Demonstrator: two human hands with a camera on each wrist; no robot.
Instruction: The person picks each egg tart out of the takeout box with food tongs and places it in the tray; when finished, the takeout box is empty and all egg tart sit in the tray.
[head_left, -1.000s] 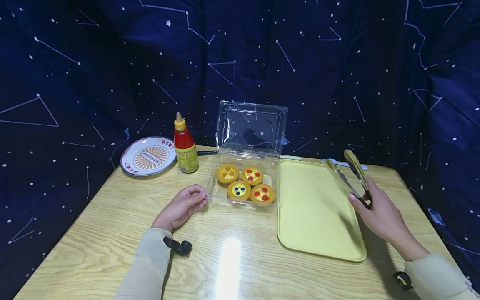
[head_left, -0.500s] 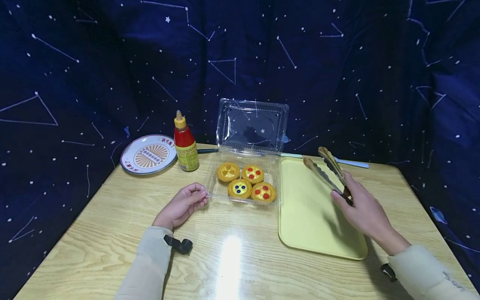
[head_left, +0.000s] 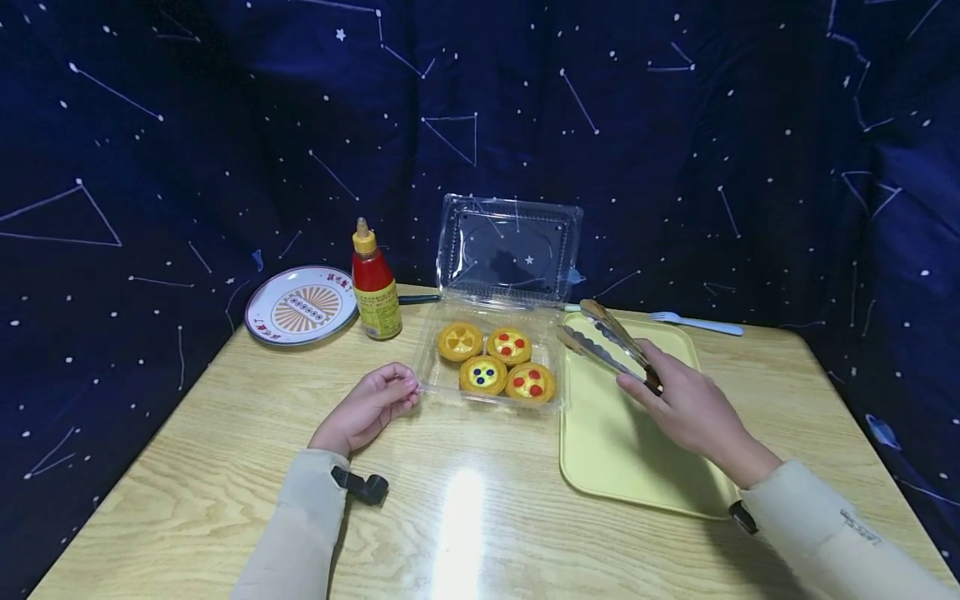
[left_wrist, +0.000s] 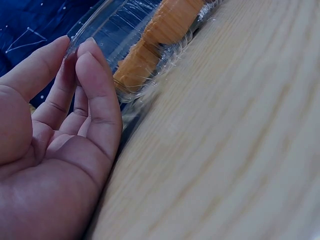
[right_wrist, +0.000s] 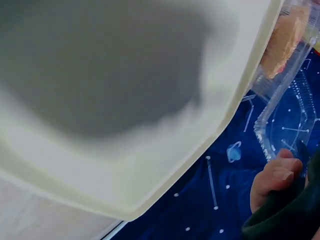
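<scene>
My left hand (head_left: 367, 407) pinches the near left corner of a clear plastic clamshell box (head_left: 429, 367), whose lid stands raised at the back. In the left wrist view, thumb and fingertips meet at the rim of the box (left_wrist: 125, 25). Inside sit several tarts: one with yellow wedges (head_left: 460, 342), one with blue dots (head_left: 483, 375) and two with red dots (head_left: 531, 383). My right hand (head_left: 693, 412) grips metal tongs (head_left: 603, 346), their arms spread and nothing between them. The tong tips hover near the right edge of the box, over the yellow tray (head_left: 622, 454).
A red sauce bottle (head_left: 377, 292) with a yellow cap stands left of the box, beside a patterned plate (head_left: 300, 307). Behind the tray lies a light blue fork (head_left: 701, 323). A dark handle (head_left: 418, 298) shows behind the box. A starry curtain (head_left: 225, 125) hangs behind the table.
My right hand has carried the tongs leftward, from the tray's right side to near the box's right edge. My left hand stays at the box corner.
</scene>
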